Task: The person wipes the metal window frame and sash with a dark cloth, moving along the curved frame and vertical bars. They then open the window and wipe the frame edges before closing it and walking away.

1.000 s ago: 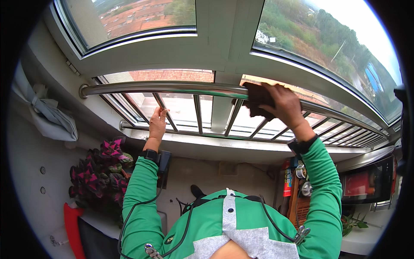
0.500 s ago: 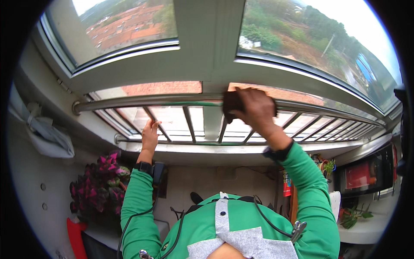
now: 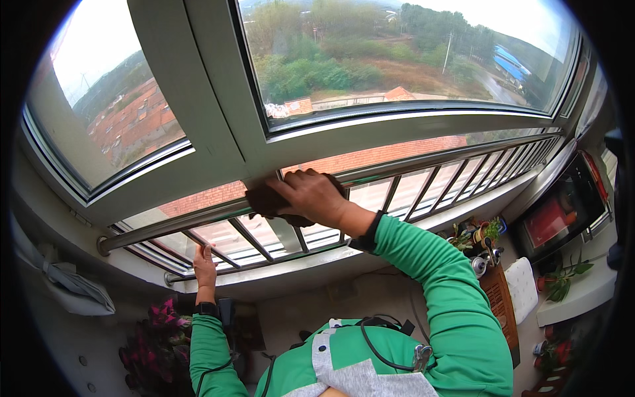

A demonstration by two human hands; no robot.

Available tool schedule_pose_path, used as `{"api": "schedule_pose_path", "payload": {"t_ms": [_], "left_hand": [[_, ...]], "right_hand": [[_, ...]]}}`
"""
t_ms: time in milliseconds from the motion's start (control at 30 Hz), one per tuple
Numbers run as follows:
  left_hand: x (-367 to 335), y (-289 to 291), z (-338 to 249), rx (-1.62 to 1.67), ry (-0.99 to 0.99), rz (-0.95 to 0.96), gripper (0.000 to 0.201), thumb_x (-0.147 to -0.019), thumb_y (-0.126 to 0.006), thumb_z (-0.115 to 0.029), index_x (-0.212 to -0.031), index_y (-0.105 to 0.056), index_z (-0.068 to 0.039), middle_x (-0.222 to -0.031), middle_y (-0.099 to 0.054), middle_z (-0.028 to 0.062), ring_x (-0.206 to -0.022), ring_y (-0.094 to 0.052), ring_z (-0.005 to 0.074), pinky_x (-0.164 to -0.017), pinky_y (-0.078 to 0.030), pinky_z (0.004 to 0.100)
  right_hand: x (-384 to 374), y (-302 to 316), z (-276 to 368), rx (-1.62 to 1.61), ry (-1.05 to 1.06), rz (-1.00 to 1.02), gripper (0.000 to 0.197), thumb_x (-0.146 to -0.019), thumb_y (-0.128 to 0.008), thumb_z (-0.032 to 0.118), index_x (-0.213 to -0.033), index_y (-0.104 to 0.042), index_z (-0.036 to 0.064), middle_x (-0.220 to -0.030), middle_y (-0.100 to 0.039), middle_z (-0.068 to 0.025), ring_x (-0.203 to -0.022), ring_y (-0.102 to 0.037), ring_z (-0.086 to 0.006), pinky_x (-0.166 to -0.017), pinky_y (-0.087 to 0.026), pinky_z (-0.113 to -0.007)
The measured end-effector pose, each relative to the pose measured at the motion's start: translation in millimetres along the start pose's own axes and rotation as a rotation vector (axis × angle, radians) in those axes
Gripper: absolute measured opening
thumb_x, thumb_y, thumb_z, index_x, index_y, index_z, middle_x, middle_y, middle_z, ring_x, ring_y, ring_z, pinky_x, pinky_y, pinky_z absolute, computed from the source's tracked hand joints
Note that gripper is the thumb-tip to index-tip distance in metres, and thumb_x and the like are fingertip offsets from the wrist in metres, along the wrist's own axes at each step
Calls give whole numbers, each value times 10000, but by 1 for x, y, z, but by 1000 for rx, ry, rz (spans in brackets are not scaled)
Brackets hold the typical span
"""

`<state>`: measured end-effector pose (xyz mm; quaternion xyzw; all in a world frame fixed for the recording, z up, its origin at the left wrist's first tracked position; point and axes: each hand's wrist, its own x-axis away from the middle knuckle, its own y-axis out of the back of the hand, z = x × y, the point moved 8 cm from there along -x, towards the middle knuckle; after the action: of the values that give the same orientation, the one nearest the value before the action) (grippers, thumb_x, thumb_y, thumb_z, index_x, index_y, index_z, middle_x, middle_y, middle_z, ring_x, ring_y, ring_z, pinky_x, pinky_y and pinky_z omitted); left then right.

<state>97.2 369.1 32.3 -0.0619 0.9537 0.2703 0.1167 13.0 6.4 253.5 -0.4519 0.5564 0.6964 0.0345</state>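
A dark brown cloth (image 3: 263,201) is bunched under my right hand (image 3: 316,197), which presses it over the round metal top rail (image 3: 390,167) of the window railing. The fingers are closed over the cloth, and its folds hang below the rail. Lower and to the left, my left hand (image 3: 205,266) grips one of the slanting railing bars (image 3: 221,257) near its lower end. Part of its fingers is hidden behind the bar.
Tall windows (image 3: 403,59) in grey frames rise just behind the railing. A tied grey curtain (image 3: 73,288) hangs at left above a pink-leaved plant (image 3: 159,337). On the right are a dark screen (image 3: 552,212), potted plants (image 3: 562,274) and a brown wooden piece (image 3: 499,298).
My right hand has moved left along the top rail with the cloth. My left hand stays on the lower railing bars. The view has tilted and turned to the right.
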Motion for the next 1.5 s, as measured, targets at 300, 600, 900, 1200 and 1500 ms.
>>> {"api": "schedule_pose_path", "payload": {"t_ms": [300,600,900,1200,1500], "left_hand": [[-2,0,6,-3,34,9,392,-1083,-470,-398,-1245,-578,-58,-1124,-739,86,-895,-712,205,-572,-617,320],[-7,-2,16,38,108,21,378,-1085,-471,-372,-1241,-565,-41,-1143,-724,110,-987,-702,225,-551,-626,315],[-8,-1,22,50,139,7,344,-1088,-461,-356,-1212,-559,-50,-1159,-723,95,-1038,-699,219,-511,-612,311],[-9,1,32,39,158,-2,381,-1081,-468,-395,-1264,-548,-70,-1165,-712,97,-1035,-704,211,-474,-587,292],[-14,-2,43,61,211,-20,377,-1092,-435,-376,-1304,-517,-75,-1171,-696,90,-993,-689,205,-445,-586,286]], "right_hand": [[193,172,-199,291,-234,-142,272,-911,-670,253,-1171,-699,179,-1072,-707,-87,-1035,-651,-326,-981,-469,-442],[188,134,-186,318,-408,-239,272,-926,-600,287,-1118,-654,102,-1033,-600,-140,-1066,-543,-359,-1007,-364,-495],[9,6,10,16,-135,-259,621,-748,-780,260,-1282,-568,22,-993,-611,-144,-980,-593,-328,-937,-454,-436],[97,82,-90,75,-79,-208,632,-668,-864,303,-1235,-641,135,-970,-627,-63,-939,-638,-258,-886,-487,-400],[236,203,-235,343,-343,-101,635,-692,-862,271,-1268,-607,193,-1139,-623,-84,-1125,-584,-316,-1028,-431,-451]]}}
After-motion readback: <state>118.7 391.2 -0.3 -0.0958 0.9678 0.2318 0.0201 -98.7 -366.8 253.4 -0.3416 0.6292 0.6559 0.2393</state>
